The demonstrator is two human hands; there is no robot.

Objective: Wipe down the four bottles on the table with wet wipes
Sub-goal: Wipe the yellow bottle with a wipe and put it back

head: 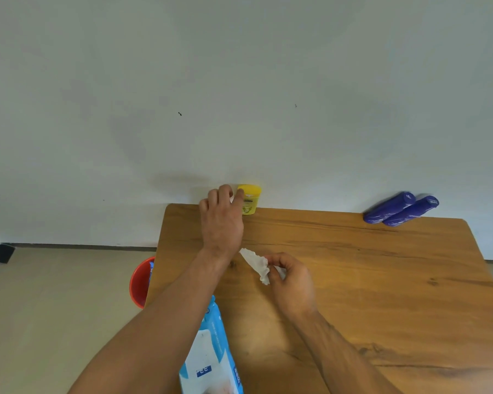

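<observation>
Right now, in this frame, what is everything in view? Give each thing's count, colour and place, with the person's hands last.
yellow plastic bottle: one, yellow, far edge of the table by the wall
dark blue plastic bottles: two, dark blue, side by side at the far right corner
crumpled white wet wipe: one, white, held over the table's middle
soft pack of wet wipes: one, light blue and white, near edge, beneath the left forearm
round red plastic bin: one, red, on the floor left of the table
wooden table: one, brown
left hand: a finger touches the yellow bottle; grip unclear
right hand: pinches the wipe
</observation>
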